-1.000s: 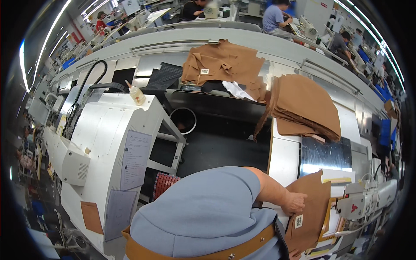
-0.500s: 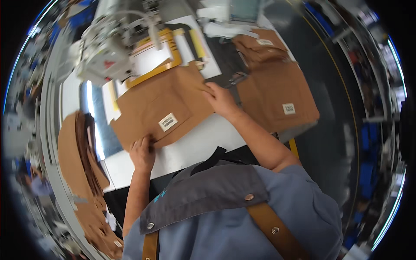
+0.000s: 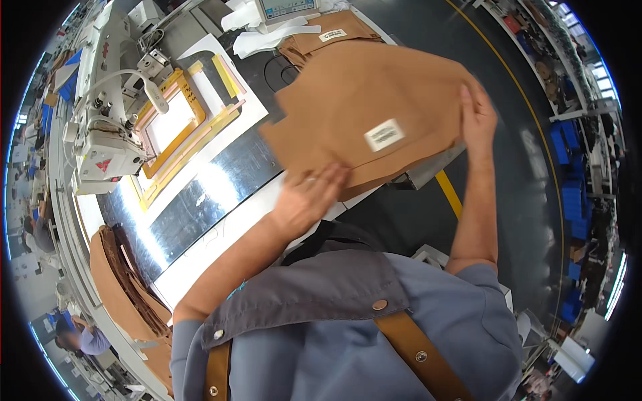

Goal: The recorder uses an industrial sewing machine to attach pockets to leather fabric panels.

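My right hand (image 3: 477, 115) grips the right edge of a brown fabric piece (image 3: 361, 93), which lies at an angle over the right end of the worktable. My left hand (image 3: 311, 197) holds that piece at its lower left, fingers together on top of it. A white label (image 3: 384, 135) sits on the fabric. To the left stands a white sewing machine (image 3: 100, 134) with a yellow frame (image 3: 194, 100) under its head, near a polished metal plate (image 3: 204, 190).
A brown fabric stack (image 3: 120, 281) lies at the left. White strips (image 3: 271, 40), more brown pieces (image 3: 358, 27) and a control screen (image 3: 284, 8) are at the back. The aisle with a yellow line (image 3: 448, 194) and shelves with blue bins (image 3: 568, 160) are at right. A co-worker (image 3: 83, 334) works at far left.
The view has swung from the side toward the machine. Both hands have moved the brown piece rightward from in front of the yellow frame, over the right end of the table.
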Demonstrator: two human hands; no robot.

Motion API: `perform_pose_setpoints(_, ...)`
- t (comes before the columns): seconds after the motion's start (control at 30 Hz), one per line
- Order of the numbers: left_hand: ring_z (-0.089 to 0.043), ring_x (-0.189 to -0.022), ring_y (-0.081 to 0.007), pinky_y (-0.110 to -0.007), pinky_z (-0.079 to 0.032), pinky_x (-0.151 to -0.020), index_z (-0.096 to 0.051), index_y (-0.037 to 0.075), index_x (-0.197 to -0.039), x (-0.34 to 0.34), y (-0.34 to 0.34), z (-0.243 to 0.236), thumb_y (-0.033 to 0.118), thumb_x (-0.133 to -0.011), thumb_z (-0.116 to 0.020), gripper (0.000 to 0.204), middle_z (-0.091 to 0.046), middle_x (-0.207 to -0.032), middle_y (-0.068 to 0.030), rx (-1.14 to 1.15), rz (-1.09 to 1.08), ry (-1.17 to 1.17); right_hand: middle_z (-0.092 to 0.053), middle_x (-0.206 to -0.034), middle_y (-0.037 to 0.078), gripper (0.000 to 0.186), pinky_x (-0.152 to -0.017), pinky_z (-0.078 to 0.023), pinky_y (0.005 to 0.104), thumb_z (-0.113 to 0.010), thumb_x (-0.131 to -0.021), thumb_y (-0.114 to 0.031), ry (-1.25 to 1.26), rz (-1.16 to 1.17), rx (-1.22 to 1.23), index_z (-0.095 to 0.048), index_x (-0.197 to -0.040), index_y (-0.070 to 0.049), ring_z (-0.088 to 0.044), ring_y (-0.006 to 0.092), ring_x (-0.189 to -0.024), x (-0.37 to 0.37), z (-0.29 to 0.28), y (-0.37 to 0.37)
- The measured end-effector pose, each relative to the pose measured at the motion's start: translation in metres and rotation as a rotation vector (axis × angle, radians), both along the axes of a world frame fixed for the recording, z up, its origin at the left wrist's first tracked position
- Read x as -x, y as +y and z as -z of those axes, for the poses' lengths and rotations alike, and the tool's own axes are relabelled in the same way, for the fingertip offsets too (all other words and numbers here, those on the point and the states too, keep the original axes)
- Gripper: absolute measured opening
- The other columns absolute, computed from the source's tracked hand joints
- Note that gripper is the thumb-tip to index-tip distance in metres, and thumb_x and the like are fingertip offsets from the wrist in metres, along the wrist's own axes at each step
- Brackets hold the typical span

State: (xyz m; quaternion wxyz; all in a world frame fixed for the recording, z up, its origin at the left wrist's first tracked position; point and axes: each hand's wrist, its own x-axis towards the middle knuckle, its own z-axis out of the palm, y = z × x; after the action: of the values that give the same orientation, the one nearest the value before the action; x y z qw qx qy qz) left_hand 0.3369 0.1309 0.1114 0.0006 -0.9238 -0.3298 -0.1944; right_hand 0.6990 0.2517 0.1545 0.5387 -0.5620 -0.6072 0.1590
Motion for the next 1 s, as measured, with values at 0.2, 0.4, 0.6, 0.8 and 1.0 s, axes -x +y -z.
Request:
perform_pose_setpoints(0.2,-0.071,-0.106,-0.0306,-0.040,-0.057,-0.090,-0.061,-0.001,-0.128,-0.053,0.006,0.039,0.006,-0.088,-0.058,0.041,-0.062,-0.138,-0.0166,0.620,0.074,0.161,-0.071,-0.130,0.015,0.039,-0.105,-0.050,0.0328,-0.063,-0.106,-0.021,-0.159,0.072,0.339,-0.062,-0.142,-0.005,-0.066,0.0217,-0.121,-0.108,0.095,0.011)
perform_pose_setpoints(0.4,-0.071,-0.100,-0.0311,-0.041,-0.057,-0.086,-0.064,0.003,-0.122,-0.030,0.011,0.050,0.009,-0.088,-0.070,0.035,-0.063,-0.136,-0.0143,0.343,0.023,-0.135,-0.070,-0.132,0.015,0.037,-0.103,-0.052,0.0355,-0.064,-0.106,-0.024,-0.130,0.102,0.499,-0.064,-0.138,-0.005,-0.067,0.0229,-0.121,-0.117,0.126,0.032)
perform_pose_setpoints(0.6,-0.068,-0.112,-0.0321,-0.042,-0.053,-0.097,-0.067,0.006,-0.120,0.021,-0.006,0.039,0.009,-0.085,-0.077,0.037,-0.064,-0.135,-0.0119,0.346,-0.178,-0.158,-0.071,-0.123,0.016,0.037,-0.098,-0.054,0.0376,-0.067,-0.103,-0.026,-0.376,0.293,0.572,-0.066,-0.136,-0.010,-0.070,0.0274,-0.112,-0.110,0.119,0.033)
perform_pose_setpoints(0.8,-0.067,-0.117,-0.0318,-0.043,-0.052,-0.097,-0.068,0.006,-0.120,0.106,-0.066,0.045,0.003,-0.081,-0.078,0.040,-0.068,-0.132,-0.0113,0.277,-0.624,-0.208,-0.068,-0.118,0.011,0.032,-0.090,-0.056,0.0373,-0.069,-0.100,-0.027,-0.519,0.183,0.184,-0.069,-0.128,-0.011,-0.068,0.0271,-0.103,-0.038,0.092,0.057)
perform_pose_setpoints(1.0,-0.067,-0.118,-0.0320,-0.042,-0.052,-0.097,-0.068,0.005,-0.120,0.156,-0.121,0.048,-0.001,-0.081,-0.077,0.040,-0.069,-0.132,-0.0114,0.251,-0.911,-0.216,-0.071,-0.110,0.011,0.026,-0.088,-0.055,0.0404,-0.074,-0.095,-0.023,-0.479,-0.248,-0.074,-0.073,-0.116,-0.008,-0.069,0.0293,-0.101,0.121,0.063,0.102)
